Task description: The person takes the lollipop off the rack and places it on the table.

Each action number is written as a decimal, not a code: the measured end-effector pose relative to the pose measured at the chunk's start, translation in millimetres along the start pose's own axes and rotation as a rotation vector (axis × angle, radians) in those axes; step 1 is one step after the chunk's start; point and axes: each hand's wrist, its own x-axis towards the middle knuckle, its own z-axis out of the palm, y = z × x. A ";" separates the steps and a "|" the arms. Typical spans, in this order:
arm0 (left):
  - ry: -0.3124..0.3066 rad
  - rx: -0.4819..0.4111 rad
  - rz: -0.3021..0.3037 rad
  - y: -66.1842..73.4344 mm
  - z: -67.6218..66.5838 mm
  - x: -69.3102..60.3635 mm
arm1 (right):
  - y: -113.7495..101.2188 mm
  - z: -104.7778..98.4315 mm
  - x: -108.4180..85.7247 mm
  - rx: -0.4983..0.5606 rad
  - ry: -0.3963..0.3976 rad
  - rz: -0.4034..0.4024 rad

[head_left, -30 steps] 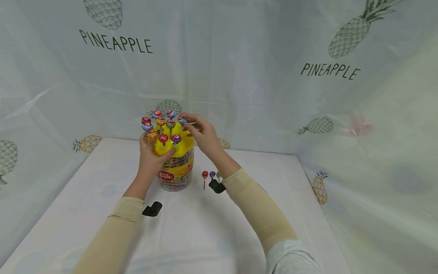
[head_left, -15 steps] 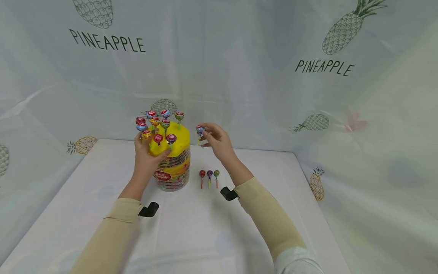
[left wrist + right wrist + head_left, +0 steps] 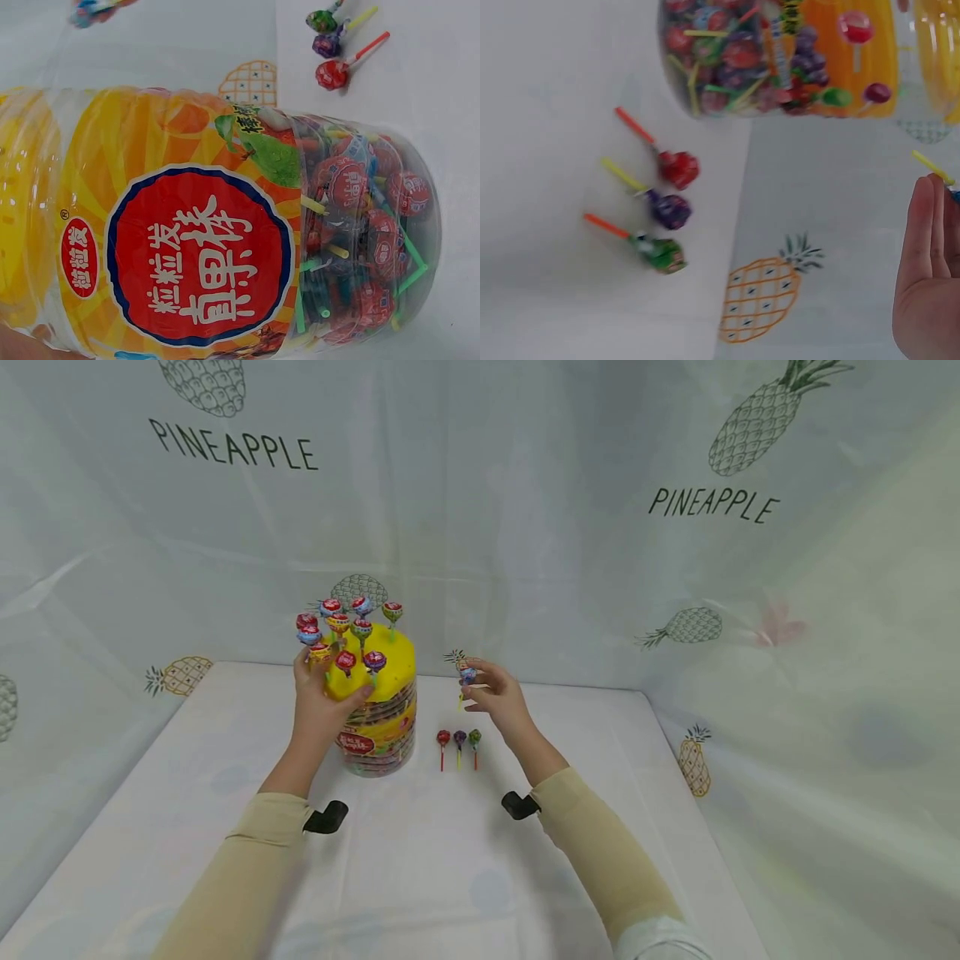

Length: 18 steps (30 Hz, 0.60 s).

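A clear plastic jar [image 3: 408, 718] full of wrapped lollipops stands on the table, with a bright yellow lid [image 3: 396, 664]. Several lollipops [image 3: 362, 628] stick upright out of the lid. My left hand [image 3: 317, 714] grips the lid's left and front edge, thumb at the front. To the right of the jar, in the air, my right hand [image 3: 506, 703] pinches a blue-wrapped lollipop [image 3: 468, 676] with its yellow stick pointing down. In the right wrist view only that stick [image 3: 932, 166] and a little blue wrapper show beside the fingers.
A red lollipop [image 3: 443, 738], a purple lollipop [image 3: 460, 739] and a green lollipop [image 3: 475, 738] lie side by side on the white-covered table [image 3: 420, 877], right of the jar. A pineapple-print curtain [image 3: 510, 527] hangs behind and at the sides.
My right hand has pulled the blue lollipop from the lid's right side and carried it right and down toward the row. My left hand still holds the lid.
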 end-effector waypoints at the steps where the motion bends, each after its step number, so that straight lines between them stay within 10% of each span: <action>1: 0.001 0.000 0.004 -0.6 0.4 0.0 | 4.4 -2.5 -0.5 -0.007 0.006 0.015; 18: 0.002 -0.008 0.001 -3.2 1.8 1.3 | 68.1 -40.4 -12.2 -0.244 0.049 0.204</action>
